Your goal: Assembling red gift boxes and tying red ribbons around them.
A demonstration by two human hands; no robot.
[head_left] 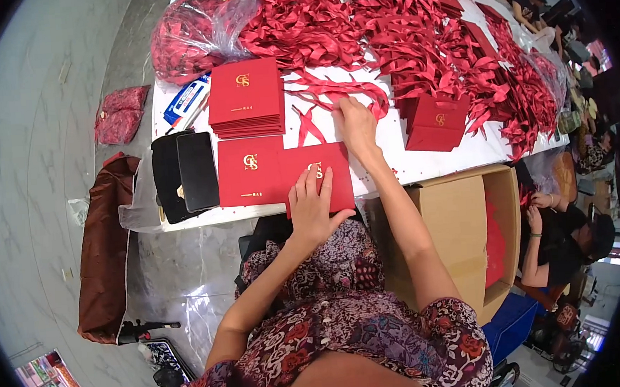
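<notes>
Our left fingers (327,184) lie spread and flat on a square red piece (341,174) with gold print, which sits beneath them near the front edge of the white worktop (386,162). Our right fingers (348,109), bent, are ahead and to the right of these, at a loose red ribbon (371,90); we cannot tell whether they are clamped on it. Just left of our left fingers we have a second red piece (245,184), flat beside the first, with a stack of red pieces (246,97) beyond it and a black phone (199,173) farther left. To the right of our right fingers is a red bag (434,133); nearer us on that side, an open cardboard box (453,234).
</notes>
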